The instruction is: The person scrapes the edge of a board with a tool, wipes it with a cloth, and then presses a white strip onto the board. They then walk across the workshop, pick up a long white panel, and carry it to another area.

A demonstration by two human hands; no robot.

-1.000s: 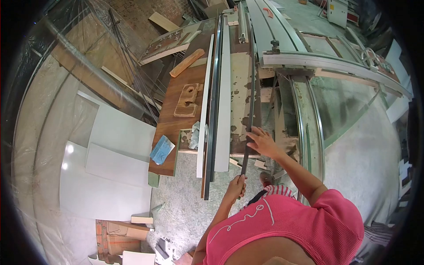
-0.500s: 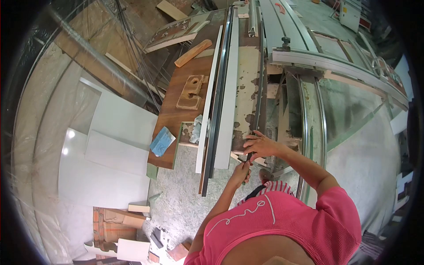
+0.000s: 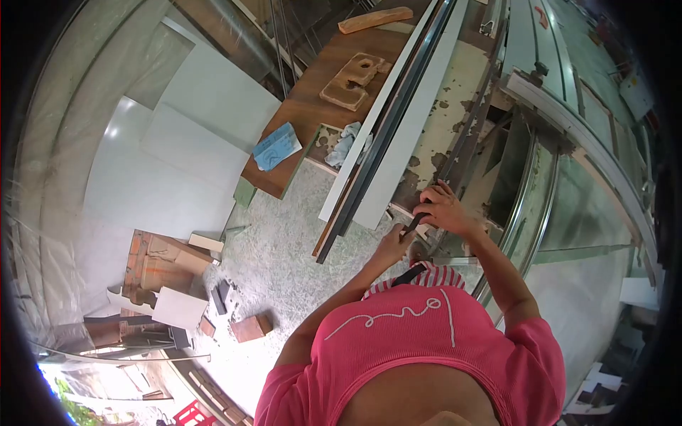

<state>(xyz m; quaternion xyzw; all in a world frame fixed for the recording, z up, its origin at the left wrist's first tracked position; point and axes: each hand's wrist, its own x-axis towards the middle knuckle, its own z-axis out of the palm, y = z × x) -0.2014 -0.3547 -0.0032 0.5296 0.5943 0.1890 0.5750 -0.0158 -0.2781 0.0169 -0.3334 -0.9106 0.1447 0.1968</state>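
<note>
My left hand (image 3: 391, 248) is closed around the lower end of a narrow black strip (image 3: 415, 223) in front of my waist. My right hand (image 3: 447, 214) has its fingers curled on the strip's upper part, beside the near end of the worn bench top (image 3: 444, 117). Whether this strip joins the dark line along the bench's right edge cannot be made out. To the left of my hands, long white boards (image 3: 408, 153) and a dark metal-looking profile (image 3: 376, 170) lie lengthwise, their near ends overhanging the floor.
A brown board (image 3: 312, 106) on the left carries a blue packet (image 3: 277, 147), a crumpled cloth (image 3: 344, 145) and a cut wooden piece (image 3: 355, 82). Metal rails (image 3: 543, 206) run along the right. White sheets (image 3: 149, 170) and wood offcuts (image 3: 252, 328) lie at the left.
The view has turned and tipped lower, so the bench now slants to the right and more floor shows at lower left. Both hands stay at the black strip, more of which shows between them.
</note>
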